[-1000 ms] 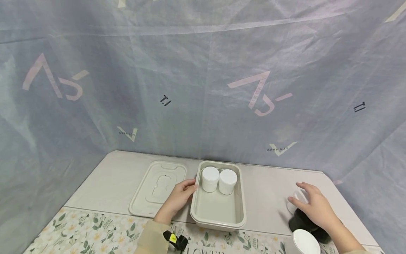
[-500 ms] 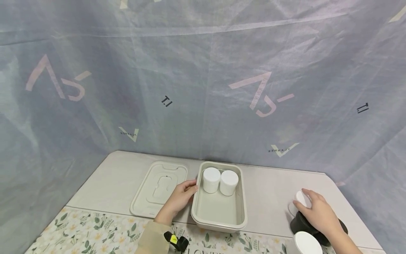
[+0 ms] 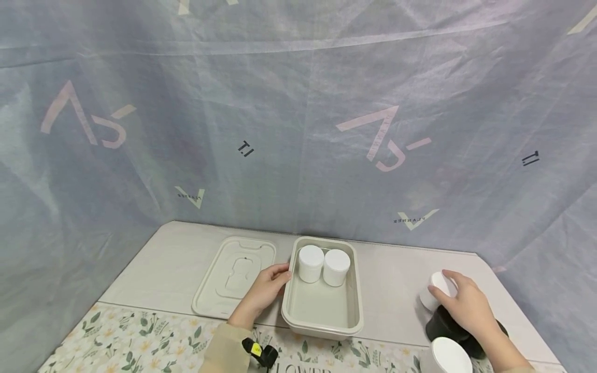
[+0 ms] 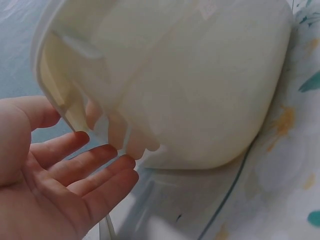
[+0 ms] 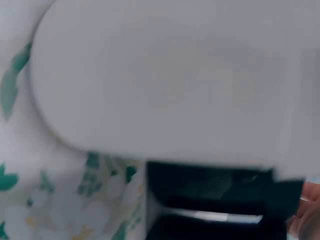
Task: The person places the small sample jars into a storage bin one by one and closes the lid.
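A beige rectangular bin stands at the middle of the table with two white lidded jars upright at its far end. My left hand rests against its left side; in the left wrist view the thumb is at the rim and loosely extended fingers touch the outer wall. At the right, my right hand grips another white lidded jar between thumb and fingers; this jar leans slightly. In the right wrist view only part of the right hand's fingers shows, and the held jar is hidden.
The matching beige lid lies flat left of the bin. Black round containers sit under my right wrist. A white jar stands in front of them, filling much of the right wrist view. A grey fabric curtain surrounds the table.
My right hand has closed its fingers round the white jar at the right, which has shifted slightly up and left in the head view. The left hand and bin stay put.
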`<state>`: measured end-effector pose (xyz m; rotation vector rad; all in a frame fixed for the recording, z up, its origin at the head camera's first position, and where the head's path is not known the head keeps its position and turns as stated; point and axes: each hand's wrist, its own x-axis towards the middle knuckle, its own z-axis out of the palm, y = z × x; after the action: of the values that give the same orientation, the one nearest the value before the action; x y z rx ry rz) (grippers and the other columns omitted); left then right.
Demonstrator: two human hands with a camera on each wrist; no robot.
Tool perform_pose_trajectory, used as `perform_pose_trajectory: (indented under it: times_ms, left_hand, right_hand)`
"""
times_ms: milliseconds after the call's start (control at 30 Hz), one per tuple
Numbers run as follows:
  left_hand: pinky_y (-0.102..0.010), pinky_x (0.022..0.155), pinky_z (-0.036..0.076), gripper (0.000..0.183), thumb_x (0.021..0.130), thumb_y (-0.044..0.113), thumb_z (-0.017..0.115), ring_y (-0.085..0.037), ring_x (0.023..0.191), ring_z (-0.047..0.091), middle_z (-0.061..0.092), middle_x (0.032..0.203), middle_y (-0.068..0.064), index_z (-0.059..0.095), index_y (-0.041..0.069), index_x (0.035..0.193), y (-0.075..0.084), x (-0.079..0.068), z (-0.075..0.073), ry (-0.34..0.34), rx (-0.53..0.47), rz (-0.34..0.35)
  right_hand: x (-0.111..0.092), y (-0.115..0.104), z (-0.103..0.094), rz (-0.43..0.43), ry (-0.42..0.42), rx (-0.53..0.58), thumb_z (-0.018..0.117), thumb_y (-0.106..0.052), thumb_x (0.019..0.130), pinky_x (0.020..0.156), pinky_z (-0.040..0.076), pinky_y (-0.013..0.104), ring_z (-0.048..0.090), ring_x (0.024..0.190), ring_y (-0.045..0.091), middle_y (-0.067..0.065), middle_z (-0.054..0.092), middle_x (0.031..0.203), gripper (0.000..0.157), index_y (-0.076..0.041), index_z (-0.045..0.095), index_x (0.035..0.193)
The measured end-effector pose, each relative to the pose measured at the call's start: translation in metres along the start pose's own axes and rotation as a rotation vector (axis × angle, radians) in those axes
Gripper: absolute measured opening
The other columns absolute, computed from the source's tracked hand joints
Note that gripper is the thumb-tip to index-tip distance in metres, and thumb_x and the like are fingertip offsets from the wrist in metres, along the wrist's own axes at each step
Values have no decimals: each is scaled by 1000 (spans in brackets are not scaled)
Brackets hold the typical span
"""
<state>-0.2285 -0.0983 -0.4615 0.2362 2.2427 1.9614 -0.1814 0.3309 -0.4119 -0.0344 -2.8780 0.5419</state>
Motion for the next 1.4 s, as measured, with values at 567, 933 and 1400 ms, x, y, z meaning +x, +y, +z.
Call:
perform_pose_trajectory:
  times_ms: [567,933,1400]
  left_hand:
    - [-32,87,54,46,98,29,51,-30,115,58,57,127,-22,48,1,135,0,3,-1,-6,-8,-3]
    - [-32,87,54,46,98,28,51,-29,114,58,57,127,-22,49,0,134,1,0,0,-7,0,-6]
    - [-34,87,55,43,99,21,50,-33,115,58,57,127,-25,48,-2,134,1,0,1,7,-20,-14]
  right_hand:
    - [16,-67,-13,-141,58,141,65,-40,87,93,39,61,43,120,48,29,50,131,64,4,48,131]
    - [22,-107,-5,-211,115,212,71,-29,83,84,47,56,53,111,43,28,56,123,57,4,54,126]
    - [24,-152,19,-252,85,361,76,-29,79,70,50,33,59,97,29,20,56,125,58,-3,56,127]
